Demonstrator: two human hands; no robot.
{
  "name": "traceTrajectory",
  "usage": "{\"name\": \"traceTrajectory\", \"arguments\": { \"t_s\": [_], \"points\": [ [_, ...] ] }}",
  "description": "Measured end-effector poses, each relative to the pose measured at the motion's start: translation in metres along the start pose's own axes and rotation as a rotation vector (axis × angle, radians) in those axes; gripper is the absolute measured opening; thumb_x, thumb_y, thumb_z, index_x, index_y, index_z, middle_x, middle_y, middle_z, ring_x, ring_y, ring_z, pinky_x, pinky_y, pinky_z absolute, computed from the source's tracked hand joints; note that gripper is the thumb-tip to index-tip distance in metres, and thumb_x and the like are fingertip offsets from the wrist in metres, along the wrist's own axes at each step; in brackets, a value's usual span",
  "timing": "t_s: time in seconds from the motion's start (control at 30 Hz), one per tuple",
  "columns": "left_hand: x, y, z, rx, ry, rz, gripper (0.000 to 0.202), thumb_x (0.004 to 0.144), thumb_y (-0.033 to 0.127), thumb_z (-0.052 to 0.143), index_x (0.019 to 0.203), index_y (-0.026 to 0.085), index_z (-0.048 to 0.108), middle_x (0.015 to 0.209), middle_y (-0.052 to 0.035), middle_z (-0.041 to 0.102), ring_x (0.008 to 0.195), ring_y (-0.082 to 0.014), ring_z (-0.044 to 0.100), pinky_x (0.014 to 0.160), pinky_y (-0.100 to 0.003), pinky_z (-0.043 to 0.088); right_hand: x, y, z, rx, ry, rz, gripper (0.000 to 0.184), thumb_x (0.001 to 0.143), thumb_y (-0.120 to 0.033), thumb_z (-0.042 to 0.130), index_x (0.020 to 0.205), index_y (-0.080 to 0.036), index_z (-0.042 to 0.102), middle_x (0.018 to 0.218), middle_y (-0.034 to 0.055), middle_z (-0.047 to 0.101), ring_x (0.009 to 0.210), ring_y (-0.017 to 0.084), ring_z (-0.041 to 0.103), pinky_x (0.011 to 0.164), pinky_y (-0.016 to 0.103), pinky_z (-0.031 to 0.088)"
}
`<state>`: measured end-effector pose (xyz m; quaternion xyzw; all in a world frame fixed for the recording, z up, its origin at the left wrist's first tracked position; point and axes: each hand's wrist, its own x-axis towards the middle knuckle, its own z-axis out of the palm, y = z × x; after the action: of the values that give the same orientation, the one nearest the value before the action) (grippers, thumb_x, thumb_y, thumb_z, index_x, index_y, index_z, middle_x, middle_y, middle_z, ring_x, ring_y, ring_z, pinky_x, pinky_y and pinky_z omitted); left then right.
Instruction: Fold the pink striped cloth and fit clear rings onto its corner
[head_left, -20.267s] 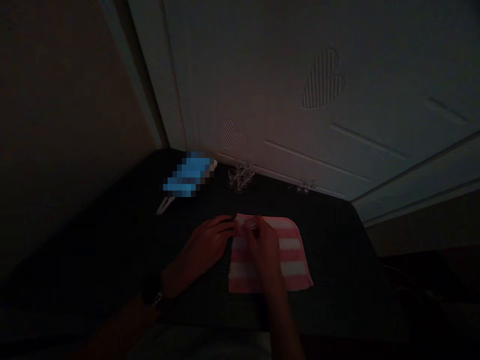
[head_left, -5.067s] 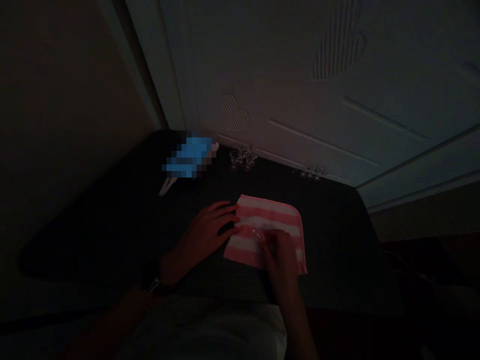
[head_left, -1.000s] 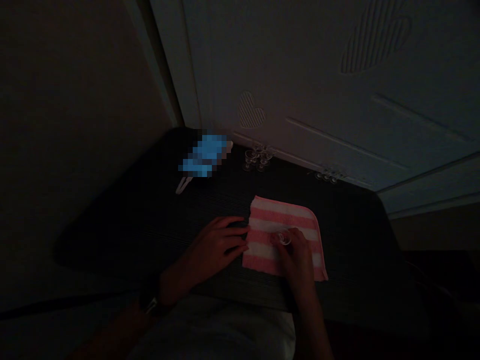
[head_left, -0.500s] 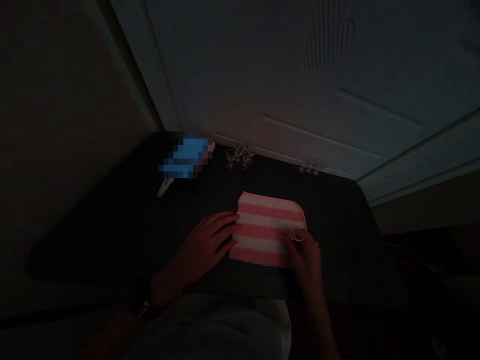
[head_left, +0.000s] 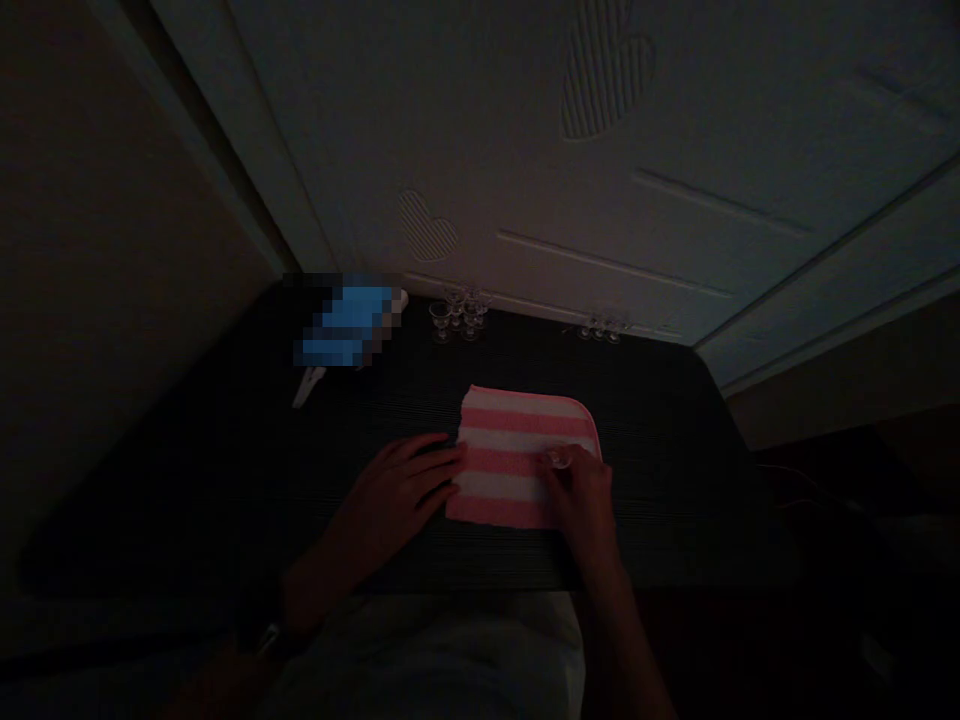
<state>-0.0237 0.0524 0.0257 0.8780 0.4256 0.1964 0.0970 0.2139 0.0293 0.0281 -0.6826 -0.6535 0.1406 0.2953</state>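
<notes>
A pink-and-white striped cloth (head_left: 510, 462) lies flat on the dark tabletop in front of me. My left hand (head_left: 397, 485) rests at the cloth's left edge, fingers stretched out and touching it. Over the cloth's right part, my right hand (head_left: 581, 495) pinches a small clear glass (head_left: 559, 459) between thumb and fingers. Only part of that glass shows, and the dim light hides its full shape. Whether it touches the cloth I cannot tell.
Several small stemmed glasses (head_left: 459, 314) stand in a cluster at the back of the dark table (head_left: 360, 560). More small clear pieces (head_left: 600, 328) sit farther right, by the white panel (head_left: 480, 120). A blurred blue-screened device (head_left: 349, 325) stands at back left.
My right hand has moved a little left over the cloth with the small clear glass. The left hand stays at the cloth's edge. The whole view has shifted slightly.
</notes>
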Motion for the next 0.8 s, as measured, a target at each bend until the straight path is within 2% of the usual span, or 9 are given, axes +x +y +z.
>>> {"name": "traceTrajectory", "arguments": {
  "t_s": [0.1, 0.2, 0.33, 0.47, 0.57, 0.67, 0.8],
  "points": [
    [-0.002, -0.001, 0.002, 0.0, -0.014, -0.004, 0.034, 0.086, 0.031, 0.047, 0.119, 0.027, 0.053, 0.123, 0.0024, 0.056, 0.12, -0.0207, 0.042, 0.095, -0.04, 0.037, -0.004, 0.032, -0.022, -0.038, 0.065, 0.11, 0.017, 0.082, -0.029, 0.048, 0.084, -0.017, 0.06, 0.083, 0.0055, 0.063, 0.079, 0.019, 0.056, 0.073, 0.032, 0.037],
    [-0.004, -0.002, 0.005, -0.007, -0.007, 0.011, 0.035, 0.087, 0.031, 0.044, 0.121, 0.026, 0.051, 0.126, 0.002, 0.053, 0.122, -0.0205, 0.039, 0.096, -0.04, 0.037, -0.005, 0.035, -0.027, -0.053, 0.094, 0.149, 0.017, 0.082, -0.03, 0.048, 0.083, -0.017, 0.06, 0.083, 0.0064, 0.062, 0.078, 0.02, 0.056, 0.071, 0.031, 0.038],
    [-0.006, -0.002, 0.007, 0.024, 0.006, 0.047, 0.035, 0.088, 0.03, 0.042, 0.121, 0.025, 0.051, 0.125, 0.0005, 0.054, 0.122, -0.0212, 0.04, 0.095, -0.04, 0.038, -0.001, -0.004, -0.005, 0.032, 0.047, 0.084, 0.014, 0.083, -0.025, 0.048, 0.083, -0.018, 0.061, 0.083, 0.0056, 0.063, 0.08, 0.019, 0.056, 0.075, 0.032, 0.037],
    [-0.009, -0.001, 0.003, 0.056, 0.01, 0.038, 0.035, 0.087, 0.026, 0.042, 0.12, 0.024, 0.052, 0.124, -0.0006, 0.055, 0.121, -0.0212, 0.041, 0.096, -0.04, 0.038, 0.002, -0.054, 0.025, 0.09, -0.051, -0.089, 0.012, 0.083, -0.018, 0.049, 0.08, -0.019, 0.06, 0.083, 0.0028, 0.063, 0.085, 0.018, 0.055, 0.079, 0.031, 0.035],
    [-0.016, -0.003, 0.0, 0.078, 0.013, 0.036, 0.033, 0.086, 0.024, 0.043, 0.118, 0.023, 0.055, 0.124, -0.0007, 0.056, 0.121, -0.0212, 0.041, 0.096, -0.04, 0.038, 0.003, -0.068, 0.035, 0.063, -0.105, -0.131, 0.012, 0.083, -0.017, 0.049, 0.082, -0.019, 0.061, 0.083, 0.0032, 0.063, 0.087, 0.018, 0.054, 0.079, 0.031, 0.034],
    [-0.022, -0.007, 0.0, 0.096, 0.031, 0.035, 0.034, 0.086, 0.024, 0.045, 0.118, 0.024, 0.054, 0.124, 0.0002, 0.055, 0.122, -0.0212, 0.04, 0.095, -0.04, 0.039, 0.004, -0.055, 0.026, 0.045, -0.107, -0.121, 0.012, 0.084, -0.019, 0.049, 0.083, -0.019, 0.061, 0.084, 0.0027, 0.064, 0.087, 0.017, 0.054, 0.08, 0.031, 0.033],
    [-0.024, -0.009, 0.002, 0.089, 0.047, 0.025, 0.035, 0.086, 0.026, 0.045, 0.12, 0.027, 0.052, 0.125, 0.0002, 0.055, 0.12, -0.0224, 0.042, 0.092, -0.041, 0.041, 0.004, -0.01, -0.004, -0.005, -0.044, 0.011, 0.012, 0.082, -0.025, 0.05, 0.082, -0.018, 0.06, 0.084, 0.0034, 0.063, 0.081, 0.018, 0.056, 0.077, 0.032, 0.035]
  ]
}}
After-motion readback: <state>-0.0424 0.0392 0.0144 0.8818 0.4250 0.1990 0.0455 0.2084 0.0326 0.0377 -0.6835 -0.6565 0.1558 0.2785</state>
